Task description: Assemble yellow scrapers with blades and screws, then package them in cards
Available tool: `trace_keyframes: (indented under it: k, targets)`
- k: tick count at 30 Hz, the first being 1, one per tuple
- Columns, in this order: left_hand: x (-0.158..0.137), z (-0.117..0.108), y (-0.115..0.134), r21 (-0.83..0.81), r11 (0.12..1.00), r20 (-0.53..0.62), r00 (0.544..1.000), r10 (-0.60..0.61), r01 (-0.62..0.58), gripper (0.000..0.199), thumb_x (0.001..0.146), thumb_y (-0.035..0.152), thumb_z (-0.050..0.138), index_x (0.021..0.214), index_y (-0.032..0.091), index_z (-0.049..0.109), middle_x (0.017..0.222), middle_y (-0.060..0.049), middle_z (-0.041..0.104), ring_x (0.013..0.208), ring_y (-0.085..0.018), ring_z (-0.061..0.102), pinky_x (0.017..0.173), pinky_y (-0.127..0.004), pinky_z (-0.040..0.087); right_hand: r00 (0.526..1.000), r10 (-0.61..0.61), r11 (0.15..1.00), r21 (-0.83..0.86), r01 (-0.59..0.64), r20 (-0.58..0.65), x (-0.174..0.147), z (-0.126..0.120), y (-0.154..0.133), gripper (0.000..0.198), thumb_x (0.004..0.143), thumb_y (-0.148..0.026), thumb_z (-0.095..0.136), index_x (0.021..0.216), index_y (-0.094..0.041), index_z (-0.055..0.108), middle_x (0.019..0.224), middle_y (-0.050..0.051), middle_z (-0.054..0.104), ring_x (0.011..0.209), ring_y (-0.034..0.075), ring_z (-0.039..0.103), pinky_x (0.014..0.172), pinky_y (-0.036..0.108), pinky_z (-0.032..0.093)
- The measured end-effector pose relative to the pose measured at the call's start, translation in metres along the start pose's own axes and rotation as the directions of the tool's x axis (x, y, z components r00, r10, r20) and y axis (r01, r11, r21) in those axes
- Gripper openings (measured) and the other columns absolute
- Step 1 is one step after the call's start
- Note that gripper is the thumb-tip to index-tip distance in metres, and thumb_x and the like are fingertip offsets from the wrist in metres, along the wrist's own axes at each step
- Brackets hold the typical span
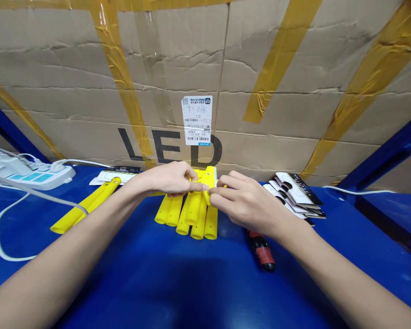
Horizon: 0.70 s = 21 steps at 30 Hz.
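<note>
Yellow piece (209,178) above yellow tubes (192,211): left hand (173,177), fingers curled, grips its left; right hand (248,198) meets its right, fingertips nearly together, contents unclear.

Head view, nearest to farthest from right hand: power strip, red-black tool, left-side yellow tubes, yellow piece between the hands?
1. Yellow piece, at the right hand's fingers
2. Red-black tool, just below it
3. Left-side tubes, beyond the left forearm
4. Power strip, far left

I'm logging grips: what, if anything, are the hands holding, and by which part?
The left hand and right hand meet at the near part of a yellow piece; the contact is too hidden to confirm either's grip.
</note>
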<state>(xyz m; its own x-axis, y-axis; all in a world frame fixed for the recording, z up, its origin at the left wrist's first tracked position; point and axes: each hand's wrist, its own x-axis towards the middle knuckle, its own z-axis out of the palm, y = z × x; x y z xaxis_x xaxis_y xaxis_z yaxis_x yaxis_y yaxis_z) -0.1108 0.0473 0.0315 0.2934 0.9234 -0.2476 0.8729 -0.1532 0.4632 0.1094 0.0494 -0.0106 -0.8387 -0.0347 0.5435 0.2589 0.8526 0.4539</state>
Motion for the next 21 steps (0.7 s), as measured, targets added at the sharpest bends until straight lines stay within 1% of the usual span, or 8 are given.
trace_keyframes:
  k: [2,5,9,13,15,18,20,21]
  targets:
    - [0.000,0.000,0.000,-0.004,1.000,0.006,1.000,-0.011,0.011,0.043,0.079,0.058,0.063,0.061,0.021,0.052,0.051,0.000,0.053,0.047,-0.014,0.046,0.046,-0.027,0.029,1.000,-0.024,0.999,-0.032,0.024,-0.003,0.000,-0.002,-0.001,0.035,0.099,-0.004,0.044,0.072,-0.017,0.062,0.067,0.004,0.065,0.068,0.019,0.042,0.065,0.034,0.032]
    - [0.000,-0.001,-0.001,-0.044,0.999,0.020,1.000,0.000,0.000,0.042,0.081,0.057,0.061,0.061,0.020,0.055,0.052,0.000,0.055,0.049,-0.014,0.048,0.047,-0.026,0.032,0.999,-0.020,0.999,-0.040,0.019,-0.026,0.000,-0.004,-0.003,0.033,0.097,-0.005,0.047,0.072,-0.016,0.065,0.069,0.005,0.068,0.070,0.020,0.042,0.065,0.034,0.033]
    - [0.001,0.000,-0.002,-0.117,0.992,0.056,0.997,0.052,-0.046,0.042,0.084,0.057,0.058,0.064,0.020,0.057,0.052,0.000,0.055,0.048,-0.014,0.049,0.046,-0.026,0.034,1.000,-0.010,1.000,-0.003,0.010,-0.016,-0.002,-0.007,-0.003,0.027,0.093,-0.006,0.052,0.072,-0.014,0.067,0.072,0.006,0.070,0.070,0.020,0.041,0.064,0.035,0.034]
    - [0.002,0.003,0.001,-0.105,0.994,0.076,0.996,0.052,-0.044,0.044,0.087,0.057,0.056,0.062,0.021,0.055,0.051,-0.001,0.057,0.046,-0.014,0.050,0.046,-0.026,0.036,1.000,0.007,0.999,0.050,-0.008,0.019,-0.006,-0.011,-0.003,0.021,0.091,-0.011,0.054,0.075,-0.013,0.068,0.075,0.007,0.071,0.071,0.020,0.042,0.063,0.036,0.034]
    - [0.002,0.005,0.004,-0.078,0.997,0.074,0.997,0.031,-0.025,0.045,0.087,0.057,0.056,0.060,0.021,0.053,0.050,-0.001,0.058,0.046,-0.015,0.051,0.047,-0.026,0.036,0.999,0.026,0.998,0.064,-0.029,0.046,-0.008,-0.012,-0.005,0.019,0.089,-0.012,0.055,0.075,-0.013,0.068,0.075,0.008,0.070,0.071,0.020,0.043,0.063,0.036,0.033]
    - [0.003,0.008,0.005,-0.057,0.998,0.062,0.998,0.002,0.001,0.046,0.086,0.059,0.056,0.060,0.021,0.053,0.050,-0.001,0.058,0.046,-0.015,0.052,0.047,-0.027,0.036,0.994,0.059,0.992,0.106,-0.068,0.088,-0.009,-0.012,-0.008,0.019,0.087,-0.013,0.056,0.069,-0.015,0.064,0.069,0.007,0.066,0.070,0.020,0.045,0.063,0.036,0.033]
    - [0.004,0.008,0.003,-0.061,0.998,0.054,0.999,0.003,0.000,0.045,0.086,0.059,0.057,0.060,0.021,0.054,0.051,-0.001,0.058,0.047,-0.015,0.052,0.047,-0.027,0.035,0.987,0.111,0.977,0.170,-0.129,0.112,-0.009,-0.012,-0.010,0.021,0.087,-0.016,0.057,0.067,-0.017,0.061,0.065,0.005,0.063,0.070,0.020,0.048,0.064,0.036,0.034]
    - [0.004,0.008,0.002,-0.067,0.998,0.050,0.999,0.008,-0.005,0.045,0.085,0.058,0.058,0.061,0.021,0.054,0.051,-0.001,0.058,0.047,-0.015,0.051,0.047,-0.027,0.035,0.980,0.157,0.957,0.227,-0.181,0.119,-0.009,-0.011,-0.010,0.022,0.088,-0.017,0.057,0.066,-0.017,0.060,0.064,0.004,0.061,0.069,0.019,0.049,0.064,0.035,0.035]
